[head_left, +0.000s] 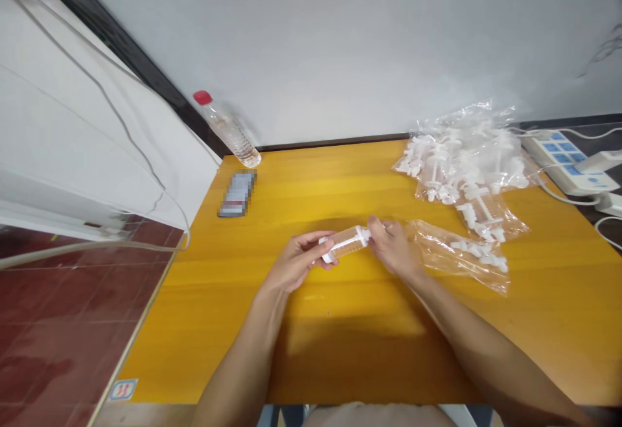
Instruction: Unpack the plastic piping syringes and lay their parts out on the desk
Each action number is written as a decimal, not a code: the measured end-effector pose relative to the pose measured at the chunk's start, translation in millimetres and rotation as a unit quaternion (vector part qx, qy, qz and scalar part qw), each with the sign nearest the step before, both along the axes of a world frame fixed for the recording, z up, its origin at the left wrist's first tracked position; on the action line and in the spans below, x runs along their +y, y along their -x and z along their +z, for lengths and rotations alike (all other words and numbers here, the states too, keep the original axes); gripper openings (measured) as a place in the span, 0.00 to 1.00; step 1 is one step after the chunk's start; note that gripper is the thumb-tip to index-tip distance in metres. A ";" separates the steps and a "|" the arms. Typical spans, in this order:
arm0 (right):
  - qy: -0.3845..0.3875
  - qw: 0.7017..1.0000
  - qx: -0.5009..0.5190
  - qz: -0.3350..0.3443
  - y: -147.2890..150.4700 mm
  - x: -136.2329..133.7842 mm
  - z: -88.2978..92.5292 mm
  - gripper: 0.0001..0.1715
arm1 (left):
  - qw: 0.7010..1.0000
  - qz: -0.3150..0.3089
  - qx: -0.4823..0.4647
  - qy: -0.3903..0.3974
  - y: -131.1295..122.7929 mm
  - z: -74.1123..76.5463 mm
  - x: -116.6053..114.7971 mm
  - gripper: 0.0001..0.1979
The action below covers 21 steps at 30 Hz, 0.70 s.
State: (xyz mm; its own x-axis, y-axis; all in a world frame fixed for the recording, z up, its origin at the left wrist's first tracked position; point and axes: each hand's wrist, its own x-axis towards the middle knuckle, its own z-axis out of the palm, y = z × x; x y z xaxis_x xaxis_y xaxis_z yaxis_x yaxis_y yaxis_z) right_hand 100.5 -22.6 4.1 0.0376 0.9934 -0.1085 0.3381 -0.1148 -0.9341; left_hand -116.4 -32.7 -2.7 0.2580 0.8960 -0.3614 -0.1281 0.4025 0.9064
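A clear plastic syringe (346,242) with white ends and marks along its barrel is held slightly tilted above the yellow table. My left hand (296,262) is closed around its left end, the thumb lying along the barrel. On the other end, my right hand (392,245) grips the white part, and its fingers cover most of what they hold there. Just right of that hand, a clear plastic bag (437,253) lies on the table with several small white plastic pieces (481,255) inside.
Several clear bags of syringes and white parts (461,161) are piled at the back right, beside a power strip (566,161) with cables. A red-capped bottle (233,135) stands at the back left, a phone (237,194) before it. The table's left edge borders a red tiled floor (72,323).
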 end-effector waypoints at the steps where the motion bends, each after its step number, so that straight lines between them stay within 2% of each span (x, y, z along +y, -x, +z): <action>1: 0.002 1.000 0.010 0.010 0.2 -0.1 -0.5 0.37 | 1.000 -0.005 -0.008 0.025 1.2 0.0 1.6 0.29; 3: 0.018 0.998 0.046 0.042 0.0 -0.4 -1.0 0.38 | 0.999 -0.005 -0.013 0.035 4.6 -0.5 4.0 0.29; 7: 0.042 0.993 0.073 0.079 -3.5 -0.2 4.4 0.37 | 0.997 0.013 0.024 -0.067 10.5 -2.8 3.7 0.27; 11: 0.024 0.997 0.032 0.067 -8.8 1.6 11.1 0.36 | 0.985 0.001 0.101 -0.139 5.1 -0.3 -3.7 0.26; 14: 0.037 0.998 0.019 0.043 -12.0 2.6 9.6 0.34 | 0.960 -0.002 0.164 -0.227 -2.8 4.8 -10.6 0.23; 17: 0.075 0.996 0.044 0.032 -12.8 2.7 5.2 0.32 | 0.918 -0.008 0.216 -0.333 -6.4 7.6 -14.6 0.19; 21: 0.119 0.985 0.125 0.016 -9.5 1.7 2.7 0.34 | 0.885 -0.012 0.239 -0.398 -6.2 6.9 -14.9 0.16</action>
State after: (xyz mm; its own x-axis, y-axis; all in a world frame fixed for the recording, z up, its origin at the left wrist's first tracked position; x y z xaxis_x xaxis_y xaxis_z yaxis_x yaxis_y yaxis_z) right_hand 110.0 -20.9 6.8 -0.0507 0.9389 -0.3403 0.1069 -0.3337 -0.9366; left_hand -110.2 -47.6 4.2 0.2689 0.9120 0.3096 0.3471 -0.3916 0.8521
